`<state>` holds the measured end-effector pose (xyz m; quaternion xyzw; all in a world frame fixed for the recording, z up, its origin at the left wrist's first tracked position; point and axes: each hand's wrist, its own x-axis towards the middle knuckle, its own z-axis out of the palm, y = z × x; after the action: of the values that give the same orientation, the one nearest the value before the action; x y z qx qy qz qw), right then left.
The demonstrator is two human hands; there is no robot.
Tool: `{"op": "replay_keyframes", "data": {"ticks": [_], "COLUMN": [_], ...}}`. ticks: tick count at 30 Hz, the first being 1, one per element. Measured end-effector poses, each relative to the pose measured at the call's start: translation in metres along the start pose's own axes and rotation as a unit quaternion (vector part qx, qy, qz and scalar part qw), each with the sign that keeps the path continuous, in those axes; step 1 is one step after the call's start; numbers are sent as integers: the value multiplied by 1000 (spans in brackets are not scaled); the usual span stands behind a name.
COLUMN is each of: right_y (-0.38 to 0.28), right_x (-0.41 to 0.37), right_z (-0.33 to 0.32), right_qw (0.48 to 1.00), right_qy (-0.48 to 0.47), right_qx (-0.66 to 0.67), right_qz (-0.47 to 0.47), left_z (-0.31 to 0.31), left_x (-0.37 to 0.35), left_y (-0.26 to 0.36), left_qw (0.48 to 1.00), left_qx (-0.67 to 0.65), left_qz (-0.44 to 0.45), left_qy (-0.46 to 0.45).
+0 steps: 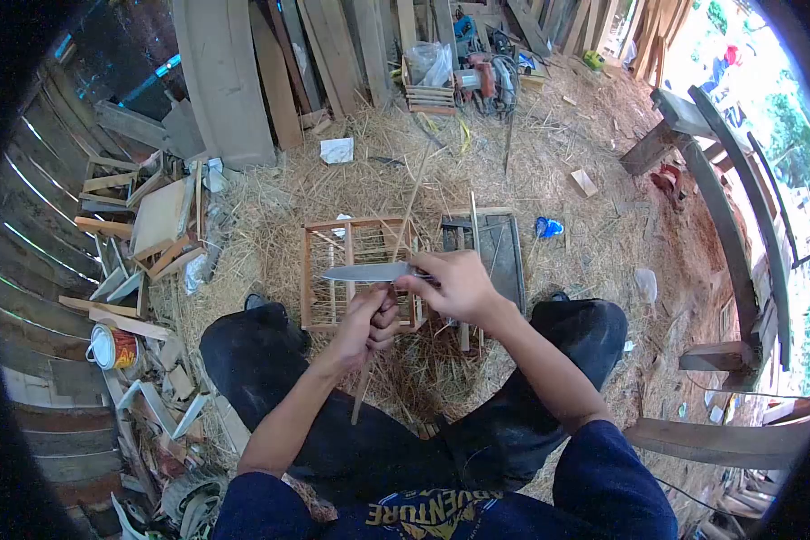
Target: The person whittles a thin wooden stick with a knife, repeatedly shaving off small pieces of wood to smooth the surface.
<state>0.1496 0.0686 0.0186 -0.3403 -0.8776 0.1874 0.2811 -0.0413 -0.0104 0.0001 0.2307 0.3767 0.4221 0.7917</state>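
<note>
My right hand [459,286] is closed around the handle of a knife [362,272], its broad blade pointing left. Just below the blade, my left hand [369,326] grips a thin wooden strip [360,396], which runs up past the knife and down between my legs. The blade lies across or very close to the strip; whether it touches cannot be made out. Under my hands on the ground is a small wooden frame [305,270] with thin slats. Beside it lies a dark board [510,261] with loose sticks on it.
Shavings cover the ground [270,193]. Planks [225,81] lean at the back near a power tool [486,79] and a slatted crate [430,97]. Scrap wood and a paint can [112,346] lie left. A timber bench [729,207] stands right.
</note>
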Motion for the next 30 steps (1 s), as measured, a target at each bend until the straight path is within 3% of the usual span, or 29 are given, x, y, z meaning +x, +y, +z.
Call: {"op": "replay_keyframes", "data": {"ticks": [7, 16, 22, 25, 27, 29, 30], "right_y": [-9, 4, 8, 20, 41, 82, 103], "right_x": [9, -5, -11, -16, -20, -26, -33], "right_z": [-5, 1, -7, -7, -18, -46, -64], "right_qw": [998, 999, 999, 998, 996, 965, 944], "right_qy": [15, -41, -15, 40, 78, 175, 189], "right_qx": [53, 14, 18, 15, -7, -50, -132], "right_qz": [-19, -9, -26, -56, 40, 187, 238], "left_z": [0, 2, 11, 17, 22, 18, 18], "left_x": [5, 9, 9, 6, 0, -5, -5], "left_y": [1, -5, -10, -5, 0, -11, -20], "left_qw": [999, 998, 997, 996, 995, 990, 988], "left_qx": [-31, -37, -25, -27, -40, -13, 20], "left_qz": [-8, -47, -78, -86, -87, -99, -93], "left_qy": [-33, -14, -11, -28, -40, -96, -122]}}
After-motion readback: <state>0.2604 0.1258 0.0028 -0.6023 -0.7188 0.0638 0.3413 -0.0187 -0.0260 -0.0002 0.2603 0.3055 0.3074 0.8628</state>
